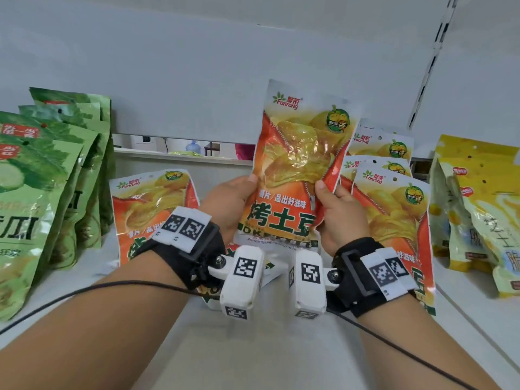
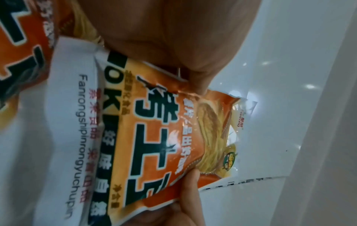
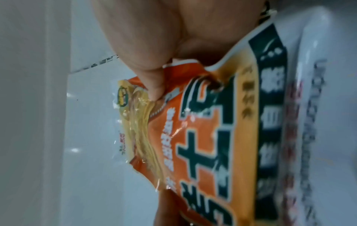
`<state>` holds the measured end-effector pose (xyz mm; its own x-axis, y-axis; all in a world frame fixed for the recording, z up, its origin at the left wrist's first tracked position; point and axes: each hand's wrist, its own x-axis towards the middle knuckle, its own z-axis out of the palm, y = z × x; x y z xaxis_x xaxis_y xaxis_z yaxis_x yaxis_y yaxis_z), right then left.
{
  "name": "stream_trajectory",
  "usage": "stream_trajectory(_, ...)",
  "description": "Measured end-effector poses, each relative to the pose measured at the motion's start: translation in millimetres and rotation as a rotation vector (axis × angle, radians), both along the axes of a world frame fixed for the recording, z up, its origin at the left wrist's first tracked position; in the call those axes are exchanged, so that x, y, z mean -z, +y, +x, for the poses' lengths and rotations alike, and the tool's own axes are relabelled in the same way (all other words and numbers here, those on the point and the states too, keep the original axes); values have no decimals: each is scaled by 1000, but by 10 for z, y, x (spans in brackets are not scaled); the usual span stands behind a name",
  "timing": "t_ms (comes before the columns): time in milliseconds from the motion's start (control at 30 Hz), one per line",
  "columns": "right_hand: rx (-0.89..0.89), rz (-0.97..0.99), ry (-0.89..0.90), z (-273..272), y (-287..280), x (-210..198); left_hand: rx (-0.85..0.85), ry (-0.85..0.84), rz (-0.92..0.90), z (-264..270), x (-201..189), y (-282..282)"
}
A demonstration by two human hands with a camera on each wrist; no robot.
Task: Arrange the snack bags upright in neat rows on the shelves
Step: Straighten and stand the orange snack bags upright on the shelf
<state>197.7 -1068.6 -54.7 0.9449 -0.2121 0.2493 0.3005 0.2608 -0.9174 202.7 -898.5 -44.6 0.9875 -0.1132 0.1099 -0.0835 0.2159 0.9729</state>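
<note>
An orange potato-chip bag is held upright above the white shelf, in the middle of the head view. My left hand grips its left edge, thumb on the front. My right hand grips its right edge the same way. The left wrist view shows the held bag from below, with the left thumb pressed on it. In the right wrist view the same bag is pinched by my right hand.
A row of orange bags stands at the right of my hands, and another orange bag leans at the left. Green bags fill the far left, yellow bags the far right. The white back panel rises behind.
</note>
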Motion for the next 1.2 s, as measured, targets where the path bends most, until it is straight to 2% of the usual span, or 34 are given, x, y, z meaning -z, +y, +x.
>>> stream_trajectory(233,-82,-278,57,-36,-80,134,-131,43,-114,135,164,71)
stream_trajectory(300,-37,-339,47,-14,-82,178,-142,29,-95,144,208,90)
stream_trajectory(400,48,-394,38,6,-90,236,-60,24,-97,136,235,119)
stream_trajectory(500,98,-418,58,13,-81,268,10,35,-63,104,232,129)
stream_trajectory(700,95,-390,24,21,-37,261,-15,8,-87,71,257,148)
stream_trajectory(833,60,-292,9,4,-24,252,-40,21,-131,35,268,148)
stream_trajectory(900,-14,-277,38,-25,-26,249,-77,5,-116,22,273,162)
stream_trajectory(1033,-201,-385,116,-58,20,278,-134,-35,-34,-4,268,185)
stream_trajectory(1200,-161,-459,92,-73,22,277,-81,5,-102,-23,258,167)
